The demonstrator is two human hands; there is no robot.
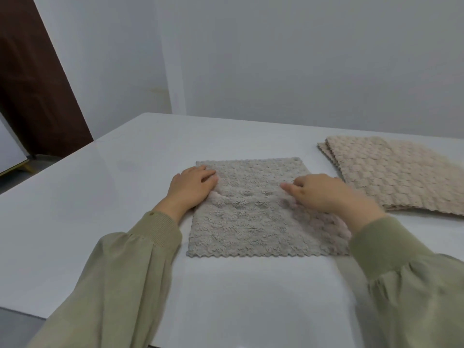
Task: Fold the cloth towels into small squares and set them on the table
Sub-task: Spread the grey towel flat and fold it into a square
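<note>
Head view, the only one I have from my remote seat: a grey fluffy square cloth towel (248, 222) lies spread flat near the middle of the smooth white tabletop (113, 197), its scalloped near edge facing the person. The left hand (192, 187) rests on the towel's left edge towards the far side. Its fingers are fairly straight and laid on the pile, holding nothing that I can make out, and a small ridge of cloth rises just beside its thumb. The right hand (321, 193) lies on the towel's right part with fingers pointing left. It is motion-blurred, so I cannot tell whether it pinches the cloth or only presses it. A shallow crease runs across the towel between the two hands.

To the right, near but apart from the grey towel, sits a flat stack of beige waffle-textured cloth towels (396, 174). Several layers show at its left edge, and all appear unfolded.

My reading of progress: very early. I see no finished small square anywhere on the tabletop. The grey towel looks unfolded, at most smoothed out, and I judge the hands are readying its first fold. Left to do: fold this one down to a small square, set it aside, then work through the whole beige stack
</note>
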